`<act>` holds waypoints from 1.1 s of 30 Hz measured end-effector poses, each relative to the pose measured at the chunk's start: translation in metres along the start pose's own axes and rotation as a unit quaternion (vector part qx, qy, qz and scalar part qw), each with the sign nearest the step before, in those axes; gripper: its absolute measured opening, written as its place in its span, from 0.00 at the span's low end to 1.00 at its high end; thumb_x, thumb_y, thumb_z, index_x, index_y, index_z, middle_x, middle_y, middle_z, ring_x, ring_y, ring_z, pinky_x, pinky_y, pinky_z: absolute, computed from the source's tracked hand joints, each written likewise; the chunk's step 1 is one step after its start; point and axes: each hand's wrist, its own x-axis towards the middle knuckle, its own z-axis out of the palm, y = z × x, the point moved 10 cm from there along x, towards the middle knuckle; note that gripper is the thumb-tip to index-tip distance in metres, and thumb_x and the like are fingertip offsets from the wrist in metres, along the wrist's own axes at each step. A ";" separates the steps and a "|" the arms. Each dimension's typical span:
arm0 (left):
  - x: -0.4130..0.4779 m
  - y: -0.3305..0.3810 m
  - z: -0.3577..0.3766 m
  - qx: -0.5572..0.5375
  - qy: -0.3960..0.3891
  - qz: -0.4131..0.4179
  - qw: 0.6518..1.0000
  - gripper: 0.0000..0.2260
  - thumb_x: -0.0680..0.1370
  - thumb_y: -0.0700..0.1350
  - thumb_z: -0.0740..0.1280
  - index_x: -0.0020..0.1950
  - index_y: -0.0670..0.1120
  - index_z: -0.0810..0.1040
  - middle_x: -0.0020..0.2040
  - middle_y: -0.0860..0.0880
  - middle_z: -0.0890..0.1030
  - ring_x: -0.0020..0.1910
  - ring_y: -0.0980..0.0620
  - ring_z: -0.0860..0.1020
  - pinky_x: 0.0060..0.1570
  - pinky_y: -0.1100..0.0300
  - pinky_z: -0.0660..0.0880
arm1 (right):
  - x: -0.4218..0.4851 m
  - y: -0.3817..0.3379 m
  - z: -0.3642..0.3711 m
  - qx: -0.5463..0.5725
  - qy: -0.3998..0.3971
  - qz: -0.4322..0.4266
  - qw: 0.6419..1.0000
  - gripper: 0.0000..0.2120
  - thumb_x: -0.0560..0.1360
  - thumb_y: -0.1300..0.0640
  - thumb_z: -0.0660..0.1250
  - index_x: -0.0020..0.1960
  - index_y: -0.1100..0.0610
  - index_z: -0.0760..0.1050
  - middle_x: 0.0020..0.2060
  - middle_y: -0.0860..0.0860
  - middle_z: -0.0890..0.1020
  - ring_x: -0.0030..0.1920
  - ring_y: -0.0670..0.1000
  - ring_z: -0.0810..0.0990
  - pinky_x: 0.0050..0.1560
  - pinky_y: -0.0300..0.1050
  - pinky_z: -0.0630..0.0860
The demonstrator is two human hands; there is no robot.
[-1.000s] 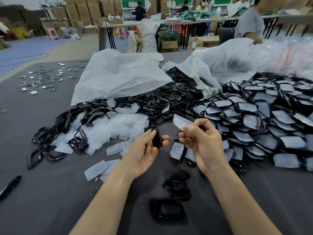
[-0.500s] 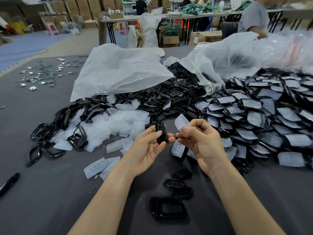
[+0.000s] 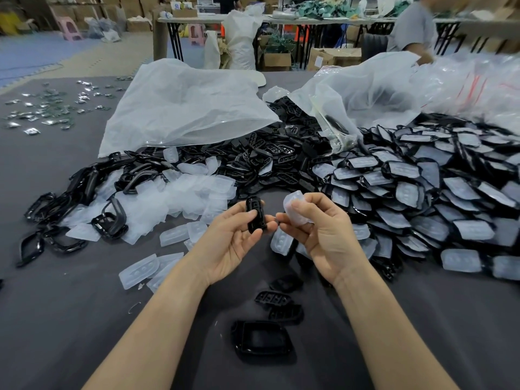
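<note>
My left hand (image 3: pixel 235 243) pinches a small black plastic button frame (image 3: pixel 255 217) upright between thumb and fingers, above the grey table. My right hand (image 3: pixel 323 235) holds a translucent silicone button pad (image 3: pixel 295 208) in its curled fingers, just right of the frame and a little apart from it. Below my hands lie a black shell (image 3: pixel 261 337) and two more black button frames (image 3: pixel 274 299) on the table.
A pile of translucent pads (image 3: pixel 180 201) and black rings (image 3: pixel 109 220) lies at left. Assembled black pieces with pads (image 3: pixel 422 198) heap at right. Large plastic bags (image 3: pixel 185 108) lie behind them. Small metal parts (image 3: pixel 42 111) are scattered far left. A person (image 3: pixel 410 29) sits beyond.
Both hands have risen slightly and drawn nearer each other. The black frame has turned upright in my left hand, and the pad now sits bunched in my right fingers.
</note>
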 end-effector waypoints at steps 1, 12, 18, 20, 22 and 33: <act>0.000 0.000 0.000 0.000 0.000 -0.001 1.000 0.12 0.70 0.39 0.66 0.53 0.39 0.74 0.38 0.43 0.83 0.37 0.51 0.84 0.27 0.69 0.77 | 0.000 -0.001 0.000 -0.003 -0.001 -0.002 1.000 0.09 0.65 0.63 0.71 0.42 0.58 0.73 0.34 0.53 0.82 0.37 0.55 0.85 0.36 0.41 0.80; 0.001 0.001 0.005 0.047 -0.031 0.032 0.998 0.14 0.71 0.39 0.66 0.56 0.41 0.74 0.41 0.41 0.84 0.41 0.47 0.85 0.33 0.66 0.79 | -0.001 -0.007 0.000 -0.041 0.000 -0.023 0.999 0.07 0.64 0.60 0.71 0.42 0.58 0.77 0.34 0.52 0.83 0.39 0.53 0.84 0.40 0.43 0.82; 0.000 0.004 0.006 0.088 -0.026 0.065 0.994 0.11 0.73 0.40 0.67 0.54 0.42 0.74 0.44 0.41 0.85 0.43 0.46 0.85 0.34 0.66 0.79 | -0.004 -0.012 0.006 -0.060 -0.009 -0.041 0.997 0.08 0.65 0.58 0.70 0.43 0.60 0.77 0.33 0.52 0.82 0.35 0.52 0.83 0.35 0.41 0.80; 0.000 0.004 0.005 0.113 -0.014 0.079 0.990 0.07 0.77 0.37 0.64 0.54 0.42 0.74 0.44 0.41 0.85 0.43 0.46 0.85 0.33 0.65 0.79 | -0.004 -0.012 0.003 -0.058 -0.001 -0.045 0.997 0.05 0.66 0.61 0.70 0.41 0.60 0.75 0.34 0.54 0.82 0.34 0.53 0.84 0.33 0.41 0.80; 0.000 0.004 0.005 0.137 -0.011 0.090 0.986 0.06 0.80 0.35 0.62 0.55 0.42 0.74 0.43 0.42 0.85 0.42 0.46 0.85 0.33 0.65 0.79 | -0.004 -0.013 0.000 -0.066 0.007 -0.055 0.996 0.06 0.71 0.66 0.68 0.38 0.59 0.73 0.38 0.56 0.83 0.36 0.53 0.83 0.34 0.43 0.80; -0.002 0.005 0.011 0.183 -0.011 0.129 0.975 0.08 0.81 0.34 0.61 0.58 0.41 0.73 0.44 0.43 0.85 0.43 0.45 0.85 0.36 0.63 0.79 | -0.002 -0.017 -0.002 -0.086 0.020 -0.088 0.992 0.08 0.73 0.63 0.67 0.36 0.62 0.73 0.28 0.52 0.76 0.30 0.48 0.76 0.36 0.39 0.76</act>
